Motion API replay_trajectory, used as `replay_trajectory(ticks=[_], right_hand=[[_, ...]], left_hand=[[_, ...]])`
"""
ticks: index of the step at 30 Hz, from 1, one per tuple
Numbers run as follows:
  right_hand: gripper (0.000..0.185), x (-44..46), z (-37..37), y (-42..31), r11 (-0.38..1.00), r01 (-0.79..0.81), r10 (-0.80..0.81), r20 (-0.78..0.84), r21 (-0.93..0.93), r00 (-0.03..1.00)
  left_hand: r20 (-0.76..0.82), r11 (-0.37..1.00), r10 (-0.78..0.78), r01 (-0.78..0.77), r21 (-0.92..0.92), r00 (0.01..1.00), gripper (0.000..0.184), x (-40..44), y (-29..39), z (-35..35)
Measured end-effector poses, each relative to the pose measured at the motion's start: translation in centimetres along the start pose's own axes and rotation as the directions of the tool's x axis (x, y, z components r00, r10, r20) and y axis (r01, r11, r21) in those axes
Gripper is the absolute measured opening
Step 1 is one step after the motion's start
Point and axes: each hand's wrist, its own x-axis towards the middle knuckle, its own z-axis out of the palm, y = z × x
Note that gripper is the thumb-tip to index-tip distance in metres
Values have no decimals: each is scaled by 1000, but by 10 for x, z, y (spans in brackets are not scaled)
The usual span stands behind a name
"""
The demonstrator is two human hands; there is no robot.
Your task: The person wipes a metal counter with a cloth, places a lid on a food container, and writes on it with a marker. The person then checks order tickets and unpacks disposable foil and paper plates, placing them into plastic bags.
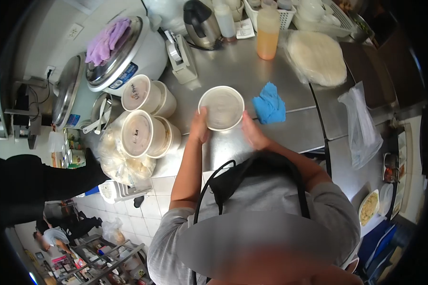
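A round white tub with a translucent lid (222,108) is held between both palms above the steel counter. My left hand (199,125) presses on its left side, with the thumb at the rim. On the right side my right hand (253,131) touches the rim with its fingertips. A crumpled blue cloth (269,103) lies just right of the tub. To the left stand stacked lidded tubs (137,133), some with handwriting on their lids.
A tape dispenser (181,59), a steel kettle (200,23) and an orange-filled bottle (268,35) line the counter's back. A large cooker (152,52) stands left. A wrapped pale stack (317,58) lies right. A black-sleeved arm (66,183) reaches in from the left, near a plastic bag (119,156).
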Motion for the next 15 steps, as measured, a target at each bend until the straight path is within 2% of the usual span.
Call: replay_trajectory(ticks=[3,4,5,7,8,10,11,12,14,15], right_hand=[[66,11,-12,-53,997,-72,72,209,-10,975],[70,8,-6,-77,999,-42,44,127,-23,991],[71,20,-17,-74,997,-76,76,36,7,996],[72,47,-56,-63,988,-126,139,-150,93,979],[71,46,-64,-73,984,-128,146,-150,122,978],[70,48,-90,-75,995,-81,93,-210,62,973],[69,49,-104,-79,998,-46,54,-254,34,966],[67,46,-114,-87,995,-35,57,-235,97,970],[64,38,-128,-96,974,-31,72,-176,224,982],[62,38,-133,-97,967,-46,84,-142,251,986]], left_hand=[[-80,977,-30,46,209,996,51,8,-2,4],[-87,958,-32,55,282,996,51,5,2,12],[-90,932,-31,61,356,995,52,5,5,21],[-61,923,93,-63,380,994,52,17,-10,26],[-28,909,63,-46,414,998,57,32,-25,16],[-11,956,-132,130,263,991,61,32,0,26],[-79,960,-100,117,256,992,63,35,14,34],[-144,962,-72,107,250,987,65,40,27,38],[-152,934,88,-28,356,984,63,63,44,36],[-139,932,159,-102,349,978,61,78,51,38]])
